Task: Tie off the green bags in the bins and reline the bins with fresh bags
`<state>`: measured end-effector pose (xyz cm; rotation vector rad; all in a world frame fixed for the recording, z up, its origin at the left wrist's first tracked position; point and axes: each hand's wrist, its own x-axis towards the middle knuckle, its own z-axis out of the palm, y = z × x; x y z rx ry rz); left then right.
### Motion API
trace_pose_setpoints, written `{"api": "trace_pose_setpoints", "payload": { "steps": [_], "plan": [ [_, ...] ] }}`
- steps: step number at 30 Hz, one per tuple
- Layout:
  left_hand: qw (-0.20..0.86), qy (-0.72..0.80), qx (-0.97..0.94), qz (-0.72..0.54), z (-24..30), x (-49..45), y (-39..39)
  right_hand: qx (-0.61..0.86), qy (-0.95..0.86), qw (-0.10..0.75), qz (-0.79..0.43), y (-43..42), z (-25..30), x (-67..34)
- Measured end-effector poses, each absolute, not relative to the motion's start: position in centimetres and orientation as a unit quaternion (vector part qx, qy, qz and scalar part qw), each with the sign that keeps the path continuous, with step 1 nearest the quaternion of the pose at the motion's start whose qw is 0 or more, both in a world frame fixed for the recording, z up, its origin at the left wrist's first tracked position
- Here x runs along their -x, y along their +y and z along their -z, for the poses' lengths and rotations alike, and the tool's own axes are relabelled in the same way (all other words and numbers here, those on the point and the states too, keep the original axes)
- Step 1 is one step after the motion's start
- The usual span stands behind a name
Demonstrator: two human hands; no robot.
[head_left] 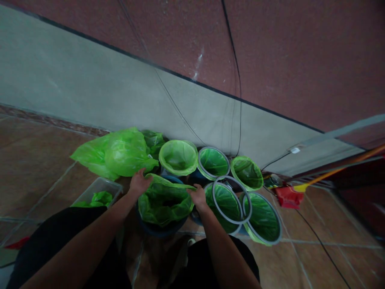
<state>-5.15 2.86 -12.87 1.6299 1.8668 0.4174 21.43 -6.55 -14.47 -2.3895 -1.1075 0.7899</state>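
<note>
A green trash bag [168, 188] hangs spread inside a dark blue trash can [159, 232] in front of me. My left hand [140, 182] pinches the bag's edge at its far left. At the right side, my right hand [197, 195] grips the same edge, so the rim of the bag is pulled taut between both hands. The can's own rim shows partly behind and below the bag. Just right of my right hand, a loose grey ring [214, 192] lies tilted across two lined trash cans.
Several green-lined cans stand rightward, including one with a grey rim [213, 176]. A filled green bag [126, 154] leans by the wall, near a clear plastic bin [112, 186] holding green bags. A red broom [290, 196] and a black cable [321, 245] lie right.
</note>
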Motion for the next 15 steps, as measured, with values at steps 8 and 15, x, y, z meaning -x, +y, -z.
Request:
{"api": "trace_pose_setpoints", "payload": {
  "steps": [8,15],
  "plan": [
    [0.260,0.729,-0.627,-0.087,10.9,6.4,1.2,0.856,-0.449,0.120,-0.225,-8.4,11.9,-22.4],
    [0.258,0.743,-0.615,-0.049,11.8,7.0,0.1,0.847,-0.464,0.109,-0.236,-10.1,12.8,-23.0]
  ]
}}
